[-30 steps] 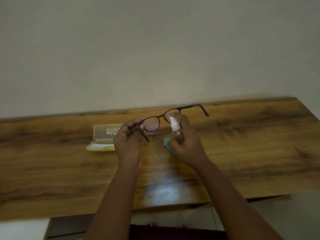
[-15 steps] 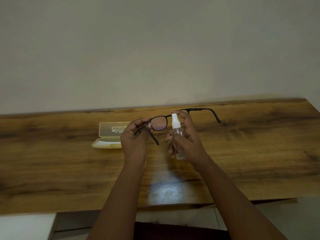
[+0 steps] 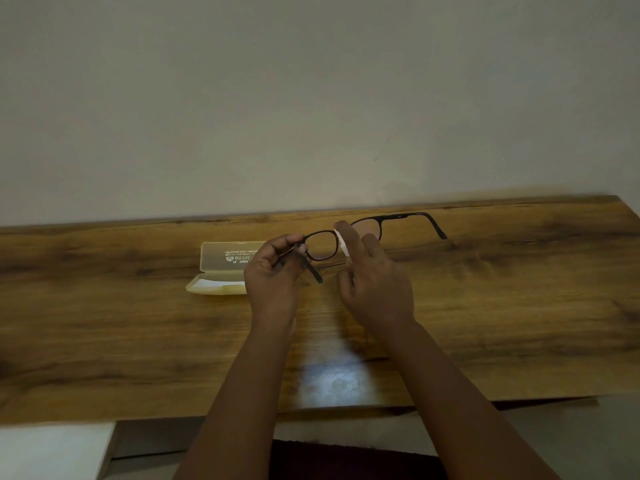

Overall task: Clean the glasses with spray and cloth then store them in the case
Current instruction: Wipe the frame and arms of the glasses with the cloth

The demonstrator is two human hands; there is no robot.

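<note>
Black-framed glasses with thin plastic temples (image 3: 323, 244) held up over the brown wood-grain table (image 3: 519, 306), lenses facing away, just short of the pale wall at twelve o'clock. Left hand (image 3: 273, 282) pinching the near hinge and folded-back temple at the frame's nine o'clock end; the other temple sticking out free toward two o'clock, unsupported. Right hand (image 3: 375, 289) at the frame's four o'clock, wrapped round a small clear spray bottle with a white nozzle (image 3: 343, 244) — only the nozzle strip showing beside the raised forefinger, the bottle body hidden in the palm. Translucent cream plastic case (image 3: 227, 268) lying open on the table at nine o'clock of the left hand, lid up, partly covered by that hand. No cloth visible now; possibly under the hands, cannot tell. Judged stage: spraying the lenses, wiping and storing not yet done. Risks from here: one-point pinch at the hinge, so any push from the nozzle or a wet, slippery frame could twist the glasses out of the fingers and drop them lens-first onto hard wood. Nozzle direction hidden by the forefinger — a misaimed press could wet the fingers or the open case rather than the lens. Nozzle sitting very close to the bridge, so a jerky press could knock or scratch the lens.
</note>
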